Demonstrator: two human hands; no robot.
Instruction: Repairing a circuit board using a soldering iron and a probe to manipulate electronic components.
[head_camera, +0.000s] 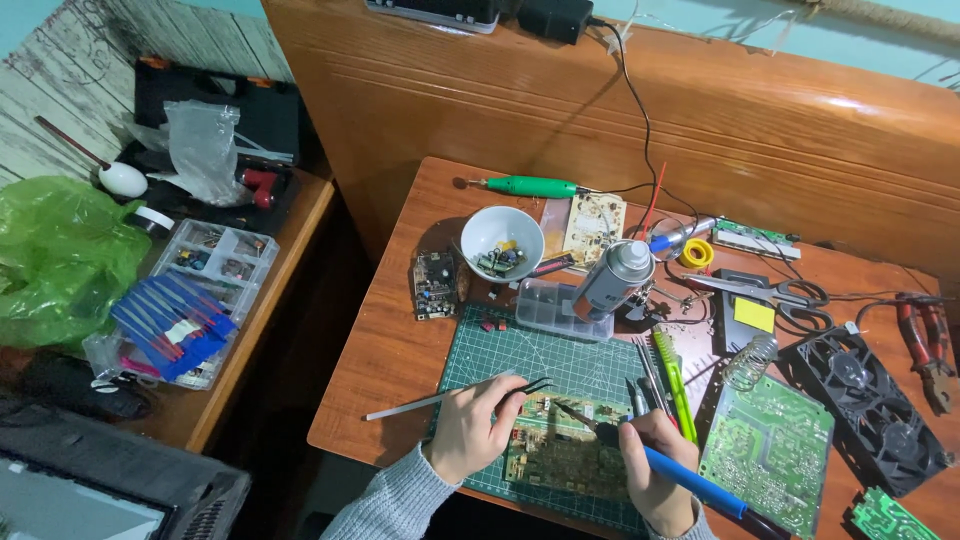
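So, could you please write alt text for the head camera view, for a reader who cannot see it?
A person's right hand holds a blue-handled soldering iron to a brown circuit board on a green cutting mat, while the left hand grips metal tweezers. A white bowl of small parts stands behind on the cluttered wooden table.

A single head-worn camera views the scene from above the near edge of the wooden table (400, 340), angled steeply downward and facing toward 12 o'clock. The green cutting mat (520, 355) sits at centre, at close range. The left hand (470, 428) and right hand (650, 470) enter the frame from 6 o'clock. A wooden headboard (700, 110) closes the view at 12 o'clock. A side table (290, 260) lies at 9 o'clock. No second view exists, so no overlap applies.
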